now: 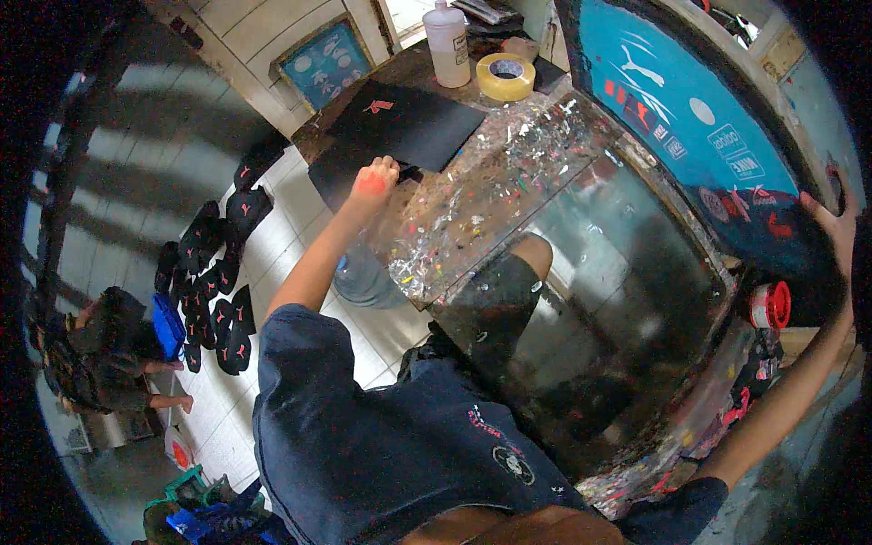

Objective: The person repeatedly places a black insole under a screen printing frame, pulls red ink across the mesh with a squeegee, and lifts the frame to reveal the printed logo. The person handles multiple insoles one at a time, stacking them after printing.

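My left hand (374,179), its back smeared red, is closed at the near edge of some black sheets (413,123) on the worktable. A small red print shows on the upper sheet. What its curled fingers hold, if anything, is hidden. On the right, my right hand (837,222) grips the outer edge of a raised screen-printing frame (677,100). The frame's mesh is blue with light stencil shapes, and red and dark ink lies over its lower part. Below the raised frame, a dark glossy glass panel (627,300) lies on the table.
Paint flecks cover the worktable (490,195). A roll of clear yellowish tape (505,76) and a plastic bottle (447,45) stand at the back. Another blue screen (325,64) leans behind. Black printed pieces (238,213) lie on the tiled floor near another person (113,354). A red-rimmed container (770,304) sits right.
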Motion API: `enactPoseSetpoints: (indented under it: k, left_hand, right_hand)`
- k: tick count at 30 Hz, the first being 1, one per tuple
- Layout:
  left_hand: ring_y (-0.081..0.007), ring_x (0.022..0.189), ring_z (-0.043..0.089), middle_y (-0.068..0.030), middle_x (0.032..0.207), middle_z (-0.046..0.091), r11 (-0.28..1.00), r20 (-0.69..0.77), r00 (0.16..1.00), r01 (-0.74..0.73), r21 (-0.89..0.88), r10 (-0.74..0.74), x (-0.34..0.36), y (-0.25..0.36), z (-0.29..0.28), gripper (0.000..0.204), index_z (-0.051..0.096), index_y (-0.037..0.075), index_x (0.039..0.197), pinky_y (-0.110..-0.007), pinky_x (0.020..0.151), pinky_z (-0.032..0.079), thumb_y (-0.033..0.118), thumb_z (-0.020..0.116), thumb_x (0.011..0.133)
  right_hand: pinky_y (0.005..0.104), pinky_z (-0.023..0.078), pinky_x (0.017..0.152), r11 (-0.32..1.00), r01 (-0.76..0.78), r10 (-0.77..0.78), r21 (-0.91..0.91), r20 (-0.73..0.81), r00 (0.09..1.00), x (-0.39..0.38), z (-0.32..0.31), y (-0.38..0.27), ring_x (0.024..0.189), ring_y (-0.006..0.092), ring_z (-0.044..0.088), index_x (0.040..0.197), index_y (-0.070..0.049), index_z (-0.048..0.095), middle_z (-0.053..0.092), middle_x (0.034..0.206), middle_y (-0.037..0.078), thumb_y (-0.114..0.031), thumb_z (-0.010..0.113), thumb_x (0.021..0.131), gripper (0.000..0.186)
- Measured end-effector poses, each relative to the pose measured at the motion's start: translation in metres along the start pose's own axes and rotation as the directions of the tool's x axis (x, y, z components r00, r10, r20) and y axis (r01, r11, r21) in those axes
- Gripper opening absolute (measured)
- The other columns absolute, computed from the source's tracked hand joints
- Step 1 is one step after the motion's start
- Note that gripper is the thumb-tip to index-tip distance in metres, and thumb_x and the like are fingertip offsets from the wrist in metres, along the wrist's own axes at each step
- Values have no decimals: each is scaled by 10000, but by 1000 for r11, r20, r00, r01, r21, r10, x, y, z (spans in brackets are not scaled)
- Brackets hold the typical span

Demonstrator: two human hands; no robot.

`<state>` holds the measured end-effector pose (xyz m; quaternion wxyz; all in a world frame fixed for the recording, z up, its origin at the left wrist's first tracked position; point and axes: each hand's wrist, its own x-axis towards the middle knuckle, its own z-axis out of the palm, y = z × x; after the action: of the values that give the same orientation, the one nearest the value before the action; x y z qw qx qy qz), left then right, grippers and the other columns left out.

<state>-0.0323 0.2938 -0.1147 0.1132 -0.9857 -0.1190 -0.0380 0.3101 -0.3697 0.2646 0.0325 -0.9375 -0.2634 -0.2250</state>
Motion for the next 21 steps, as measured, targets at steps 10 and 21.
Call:
enactPoseSetpoints:
  k: [10, 21]
  left_hand:
    - [-326, 1288, 539, -188, 1398, 595, 994, -178, 981, 89, 57, -77, 9, 10, 25, 603, 602, 121, 1404, -474, 979, 512, 563, 550, 996]
    - [-373, 1281, 553, -174, 1428, 602, 993, -157, 981, 116, 5, -114, 6, 12, 32, 456, 620, 117, 1371, -532, 989, 512, 397, 585, 1013]
  right_hand:
    - [353, 557, 922, 980, -96, 73, 173, 137, 988, -2, -8, -10, 1047, 247, 701, 1433, -58, 532, 680, 1236, 187, -447, 839, 827, 783]
    - [338, 590, 823, 978, -101, 74, 183, 148, 986, 2, -5, -4, 959, 231, 720, 1440, -82, 512, 705, 1158, 174, -434, 838, 840, 768]
